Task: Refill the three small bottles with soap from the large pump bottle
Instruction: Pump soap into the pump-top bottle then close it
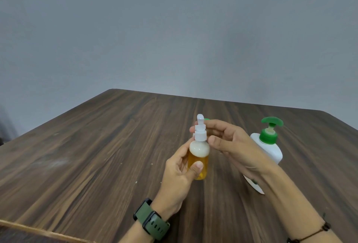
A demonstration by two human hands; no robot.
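No readable label shows on the small clear amber-soap bottle with white pump (199, 157) gripped upright by the left hand (179, 171), right hand (224, 140) fingers curled at its pump, above a dark wood-grain table (87, 155) before a plain grey wall (174, 29), large white green-pump bottle (268, 145) just right.

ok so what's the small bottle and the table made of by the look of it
Small bottle: likely clear plastic, since amber liquid and foam show through; its pump cap looks opaque white plastic. Table: dark wood grain, matte; whether solid wood or laminate is unclear.

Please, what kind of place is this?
Probably a plain indoor room: a dark wood-grain table stands against a bare grey wall, with only a white pump bottle with green pump standing there.
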